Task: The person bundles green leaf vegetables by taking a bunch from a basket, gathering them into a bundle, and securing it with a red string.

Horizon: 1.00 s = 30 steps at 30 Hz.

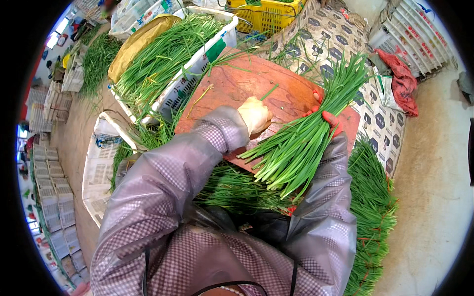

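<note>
A thick bunch of green chives slants across the right side of a reddish-brown wooden board. My right hand, in a red-orange glove, is wrapped round the bunch, with the pale cut ends pointing down toward me. On the board, left of the bunch, my left hand is in a pale cream covering, its fingers curled down. What those fingers hold, if anything, is hidden. Just beyond the left hand lies a short loose green stalk.
White crate full of chives stands left of the board, an opened white crate nearer me. Tied bundles line my right side. Behind are a yellow crate and patterned sheet; a red cloth lies right.
</note>
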Each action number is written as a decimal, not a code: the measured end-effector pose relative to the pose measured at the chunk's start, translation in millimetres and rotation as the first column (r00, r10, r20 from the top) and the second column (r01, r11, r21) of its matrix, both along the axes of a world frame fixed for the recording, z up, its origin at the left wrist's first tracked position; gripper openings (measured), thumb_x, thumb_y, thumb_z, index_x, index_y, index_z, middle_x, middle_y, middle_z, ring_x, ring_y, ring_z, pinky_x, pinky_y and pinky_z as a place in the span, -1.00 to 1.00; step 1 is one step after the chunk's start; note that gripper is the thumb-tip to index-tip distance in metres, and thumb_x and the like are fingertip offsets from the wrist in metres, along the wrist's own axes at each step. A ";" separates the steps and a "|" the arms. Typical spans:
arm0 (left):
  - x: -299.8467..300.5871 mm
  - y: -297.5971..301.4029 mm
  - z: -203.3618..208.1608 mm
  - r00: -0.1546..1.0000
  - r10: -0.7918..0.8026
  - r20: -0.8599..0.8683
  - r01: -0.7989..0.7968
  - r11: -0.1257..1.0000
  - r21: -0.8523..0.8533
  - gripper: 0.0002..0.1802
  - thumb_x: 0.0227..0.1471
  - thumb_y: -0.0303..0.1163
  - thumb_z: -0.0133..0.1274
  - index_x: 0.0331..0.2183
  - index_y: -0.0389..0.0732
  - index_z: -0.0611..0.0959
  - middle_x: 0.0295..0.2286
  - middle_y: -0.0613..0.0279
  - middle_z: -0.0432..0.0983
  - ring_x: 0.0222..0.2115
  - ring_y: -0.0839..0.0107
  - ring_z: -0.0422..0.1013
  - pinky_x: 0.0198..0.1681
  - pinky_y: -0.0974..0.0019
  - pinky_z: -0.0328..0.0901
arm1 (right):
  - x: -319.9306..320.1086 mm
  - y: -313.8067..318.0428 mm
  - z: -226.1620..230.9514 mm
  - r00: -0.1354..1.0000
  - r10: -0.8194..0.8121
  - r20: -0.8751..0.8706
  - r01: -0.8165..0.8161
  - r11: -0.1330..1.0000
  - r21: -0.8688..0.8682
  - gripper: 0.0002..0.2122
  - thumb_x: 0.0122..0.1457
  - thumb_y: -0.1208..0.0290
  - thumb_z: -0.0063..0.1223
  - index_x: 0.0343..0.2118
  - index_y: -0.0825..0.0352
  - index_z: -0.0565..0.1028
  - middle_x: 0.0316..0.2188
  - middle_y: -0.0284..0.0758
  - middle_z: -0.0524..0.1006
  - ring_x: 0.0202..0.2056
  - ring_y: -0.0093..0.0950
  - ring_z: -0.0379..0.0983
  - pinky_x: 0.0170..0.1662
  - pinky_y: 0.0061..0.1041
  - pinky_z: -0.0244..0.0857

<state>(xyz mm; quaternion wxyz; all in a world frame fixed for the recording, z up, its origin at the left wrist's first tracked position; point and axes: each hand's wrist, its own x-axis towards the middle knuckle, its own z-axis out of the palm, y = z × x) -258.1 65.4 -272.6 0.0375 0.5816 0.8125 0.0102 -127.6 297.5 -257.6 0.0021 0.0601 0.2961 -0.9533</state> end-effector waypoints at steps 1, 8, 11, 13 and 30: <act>-3.7 -0.2 -0.5 0.997 0.073 -0.018 -0.073 0.996 -0.047 -0.77 -0.05 -0.16 0.04 -0.54 -0.06 0.67 -0.55 0.08 0.57 -0.47 0.06 0.50 -0.36 0.04 0.35 | -0.8 1.5 -1.8 1.000 -0.011 0.006 0.011 1.000 0.015 -0.32 0.00 0.47 0.12 0.23 0.25 0.14 -0.33 -0.23 0.56 -0.24 -0.10 0.51 -0.12 -0.05 0.41; -71.7 -58.9 32.4 0.722 0.628 0.292 -0.685 0.586 0.433 -0.27 0.01 -0.24 0.12 0.18 -0.17 0.23 -0.08 -0.01 0.47 -0.23 0.08 0.49 -0.18 0.14 0.39 | -2.1 10.0 -9.5 0.999 -0.012 0.045 0.011 0.999 0.039 -0.34 -0.02 0.46 0.14 0.20 0.24 0.19 -0.33 -0.22 0.56 -0.24 -0.10 0.51 -0.12 -0.03 0.40; -61.0 -75.1 40.3 0.768 0.391 0.507 -0.639 0.520 0.567 -0.37 0.04 -0.25 0.10 0.11 -0.27 0.33 -0.14 -0.03 0.51 -0.13 0.15 0.46 -0.04 0.21 0.33 | -4.7 10.2 -10.5 0.996 -0.020 0.088 0.016 0.999 0.046 -0.39 -0.01 0.45 0.12 0.18 0.23 0.24 -0.34 -0.21 0.56 -0.24 -0.10 0.51 -0.14 -0.03 0.41; -31.5 -72.0 38.6 0.476 -0.048 0.878 -0.735 0.527 0.427 -0.39 0.09 -0.22 0.09 0.10 -0.31 0.35 -0.06 0.10 0.46 -0.04 0.32 0.38 0.05 0.29 0.27 | -11.0 9.8 -13.2 0.998 -0.010 0.067 0.010 1.000 -0.004 -0.41 -0.01 0.44 0.11 0.15 0.25 0.27 -0.34 -0.20 0.56 -0.25 -0.12 0.51 -0.14 -0.05 0.41; 129.7 20.0 13.8 0.609 0.531 0.589 -0.694 0.717 0.071 0.65 -0.57 0.22 0.38 0.25 -0.24 -0.36 0.25 -0.15 -0.19 0.25 -0.05 -0.14 0.25 -0.04 -0.18 | 5.1 77.7 -26.3 0.923 -0.348 0.165 -0.364 -0.645 0.672 -0.42 0.17 -0.05 -0.09 0.09 0.35 0.31 -0.01 -0.01 0.43 0.07 -0.05 0.30 0.11 -0.25 0.17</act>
